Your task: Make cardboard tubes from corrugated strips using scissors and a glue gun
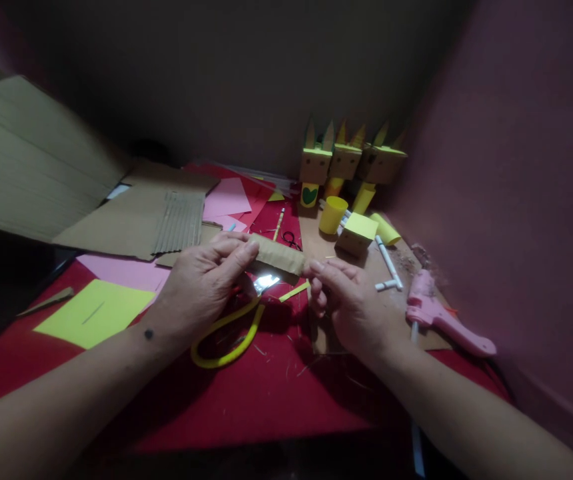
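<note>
A small piece of brown corrugated cardboard [279, 257], long and narrow with a bent or rolled shape, is held above the table. My left hand [206, 277] pinches its left end between thumb and fingers. At its right end, my right hand [344, 293] has thumb and fingertips pressed together on the edge. Below the cardboard lies a thing with a yellow curved loop [229, 360] and a bright, shiny end [266, 283]; its exact kind is unclear. A narrow yellow strip [294, 291] lies between the hands.
Cardboard figures [316, 167] with pointed ears stand at the back right. Near them are a yellow tube [334, 215], a yellow-topped box [359, 233] and white sticks [389, 263]. A pink glue gun [446, 320] lies right. Yellow paper [91, 313] and large cardboard sheets [121, 227] are left.
</note>
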Motion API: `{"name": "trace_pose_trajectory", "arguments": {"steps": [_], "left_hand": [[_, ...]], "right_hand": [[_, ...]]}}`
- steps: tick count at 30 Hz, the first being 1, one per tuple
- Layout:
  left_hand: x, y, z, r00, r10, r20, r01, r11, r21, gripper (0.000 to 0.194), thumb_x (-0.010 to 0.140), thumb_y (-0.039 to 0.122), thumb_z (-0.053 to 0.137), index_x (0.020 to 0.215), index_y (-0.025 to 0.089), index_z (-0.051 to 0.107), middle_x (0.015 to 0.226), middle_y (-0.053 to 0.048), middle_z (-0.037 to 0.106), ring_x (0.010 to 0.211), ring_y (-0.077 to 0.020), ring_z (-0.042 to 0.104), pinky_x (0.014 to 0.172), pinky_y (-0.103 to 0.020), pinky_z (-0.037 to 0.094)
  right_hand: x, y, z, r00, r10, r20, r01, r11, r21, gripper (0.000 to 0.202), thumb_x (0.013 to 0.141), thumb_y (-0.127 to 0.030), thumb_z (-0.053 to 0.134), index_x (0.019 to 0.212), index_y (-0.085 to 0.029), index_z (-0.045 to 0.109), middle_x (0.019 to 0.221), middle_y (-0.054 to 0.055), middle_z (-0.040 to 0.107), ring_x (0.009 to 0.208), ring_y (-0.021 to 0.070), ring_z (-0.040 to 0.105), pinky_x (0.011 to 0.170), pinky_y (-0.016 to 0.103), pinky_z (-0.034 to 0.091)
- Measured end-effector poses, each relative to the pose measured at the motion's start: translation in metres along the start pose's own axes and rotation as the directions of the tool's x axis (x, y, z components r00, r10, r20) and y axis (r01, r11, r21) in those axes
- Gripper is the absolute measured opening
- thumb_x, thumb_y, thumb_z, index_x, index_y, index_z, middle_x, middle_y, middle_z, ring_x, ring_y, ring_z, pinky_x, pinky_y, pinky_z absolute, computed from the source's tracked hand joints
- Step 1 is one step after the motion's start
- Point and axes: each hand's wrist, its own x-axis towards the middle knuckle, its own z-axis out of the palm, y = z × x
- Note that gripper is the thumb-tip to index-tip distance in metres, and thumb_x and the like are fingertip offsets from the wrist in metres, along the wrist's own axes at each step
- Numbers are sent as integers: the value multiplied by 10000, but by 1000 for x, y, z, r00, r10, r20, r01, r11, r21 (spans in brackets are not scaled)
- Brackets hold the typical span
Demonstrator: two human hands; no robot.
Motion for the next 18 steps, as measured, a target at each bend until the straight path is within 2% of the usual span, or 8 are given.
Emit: {"name": "trace_pose_trajectory", "arguments": {"steps": [4, 8, 11, 14, 16, 18], "left_hand": [[-2, 0, 4, 996, 74, -40, -70, 995, 77, 264, 882, 372, 555, 745, 200, 701, 999, -27, 637, 879, -183, 601, 704, -251, 529], [-4, 2, 7, 990, 139, -25, -134, 980, 150, 335, 895, 333, 535, 629, 189, 679, 979, -23, 631, 948, -183, 580, 737, -228, 511], [-5, 2, 6, 999, 38, -6, -38, 996, 77, 336, 892, 413, 524, 711, 189, 697, 991, -35, 644, 777, -165, 610, 640, -246, 516], [-4, 4, 4, 990, -120, 71, 125, 990, -69, 405, 897, 513, 462, 881, 185, 699, 840, -50, 666, 581, -153, 588, 552, -278, 510], [-4, 6, 4, 982, -148, 122, 158, 984, -80, 382, 868, 510, 517, 815, 176, 694, 794, -48, 659, 555, -147, 582, 527, -268, 497], [-3, 7, 4, 981, -146, 125, 152, 988, -36, 312, 809, 456, 621, 696, 169, 668, 847, -42, 650, 552, -126, 570, 494, -238, 470]], "right_hand": [[-2, -1, 7, 999, -6, 52, 10, 998, -68, 309, 793, -395, 671, 597, -185, 554, 460, -75, 401, 414, 66, 326, 418, 228, 240], [-2, -2, 10, 998, -41, 44, 47, 990, -134, 272, 766, -329, 700, 583, -180, 565, 474, -70, 455, 434, 66, 361, 439, 231, 261], [1, 1, 8, 997, -69, 16, 70, 989, -128, 271, 755, -303, 703, 567, -178, 554, 471, -73, 452, 434, 64, 355, 438, 233, 248], [3, 3, 4, 997, -78, 26, 81, 989, -122, 267, 748, -310, 703, 570, -182, 550, 456, -78, 433, 417, 65, 345, 423, 234, 225], [4, 3, 3, 996, -81, 34, 85, 987, -137, 249, 750, -294, 695, 574, -186, 556, 457, -76, 440, 422, 68, 350, 428, 235, 237], [3, 2, 3, 995, -92, 37, 97, 980, -172, 246, 753, -279, 687, 567, -188, 556, 460, -74, 449, 431, 71, 352, 437, 235, 251]]}}
